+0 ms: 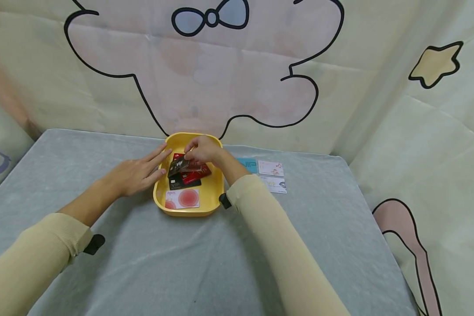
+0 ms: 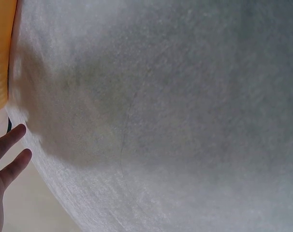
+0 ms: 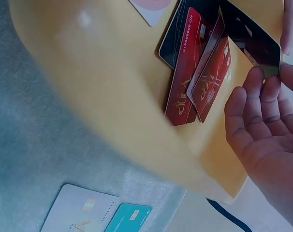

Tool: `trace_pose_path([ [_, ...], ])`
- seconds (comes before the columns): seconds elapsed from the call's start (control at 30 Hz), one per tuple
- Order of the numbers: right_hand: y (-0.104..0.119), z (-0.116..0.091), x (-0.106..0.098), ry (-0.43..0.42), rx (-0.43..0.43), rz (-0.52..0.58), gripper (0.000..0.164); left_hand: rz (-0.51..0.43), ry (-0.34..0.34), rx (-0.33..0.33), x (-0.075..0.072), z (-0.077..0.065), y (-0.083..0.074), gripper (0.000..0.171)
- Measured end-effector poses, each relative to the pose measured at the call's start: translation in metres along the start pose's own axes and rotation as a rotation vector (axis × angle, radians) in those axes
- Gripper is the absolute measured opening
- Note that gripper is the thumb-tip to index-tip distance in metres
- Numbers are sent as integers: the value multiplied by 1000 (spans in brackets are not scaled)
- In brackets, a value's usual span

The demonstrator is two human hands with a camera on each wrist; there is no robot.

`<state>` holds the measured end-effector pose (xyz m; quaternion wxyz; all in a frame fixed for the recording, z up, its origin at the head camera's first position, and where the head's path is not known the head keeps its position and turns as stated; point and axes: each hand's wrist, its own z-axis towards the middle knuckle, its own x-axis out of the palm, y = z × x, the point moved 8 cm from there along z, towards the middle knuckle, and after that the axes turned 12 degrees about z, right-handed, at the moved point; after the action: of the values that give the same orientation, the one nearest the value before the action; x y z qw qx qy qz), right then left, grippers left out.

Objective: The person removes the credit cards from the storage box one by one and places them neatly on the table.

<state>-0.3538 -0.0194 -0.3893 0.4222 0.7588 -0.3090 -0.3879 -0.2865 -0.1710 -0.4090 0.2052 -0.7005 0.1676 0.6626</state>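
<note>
My right hand [image 1: 205, 151] reaches into a yellow plastic tray [image 1: 212, 195] and pinches a black VIP card [image 1: 177, 165] between thumb and fingertips. In the right wrist view this card [image 3: 255, 38] stands tilted above several others. Overlapping red cards [image 3: 183, 84] lie beneath it, on top of another black card [image 1: 175, 183]. A white card with pink circles [image 1: 181, 199] is at the tray's near end. At the tray's left rim is my left hand [image 1: 136, 175], fingers outstretched; its fingers also show at the edge of the left wrist view.
Right of the tray, a teal card [image 1: 249, 165], a white card with pink marks [image 1: 271, 168] and a white VIP card [image 1: 274, 184] lie on the grey cloth-covered table [image 1: 162, 263]. A printed fabric backdrop [image 1: 237, 87] hangs directly behind the table's far edge.
</note>
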Motion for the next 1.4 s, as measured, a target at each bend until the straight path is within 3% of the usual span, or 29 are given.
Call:
trace_pose_path([
  [0.37,7,-4,4,96,-33,53,20,1,-16,-7,0,0,-1,63],
  [0.57,11,-10,-4,124,-57,110,24,0,-11,-4,0,0,0,63],
  [0.7,13,-18,-13,130,-91,144,18,-2,-5,-10,1,0,1,63],
  [0.93,14,-36,-32,134,-146,164,13,-2,21,-19,2,-1,1,66],
  [1.4,-3,-92,-75,96,-146,265,17,12,17,-19,1,0,0,67],
])
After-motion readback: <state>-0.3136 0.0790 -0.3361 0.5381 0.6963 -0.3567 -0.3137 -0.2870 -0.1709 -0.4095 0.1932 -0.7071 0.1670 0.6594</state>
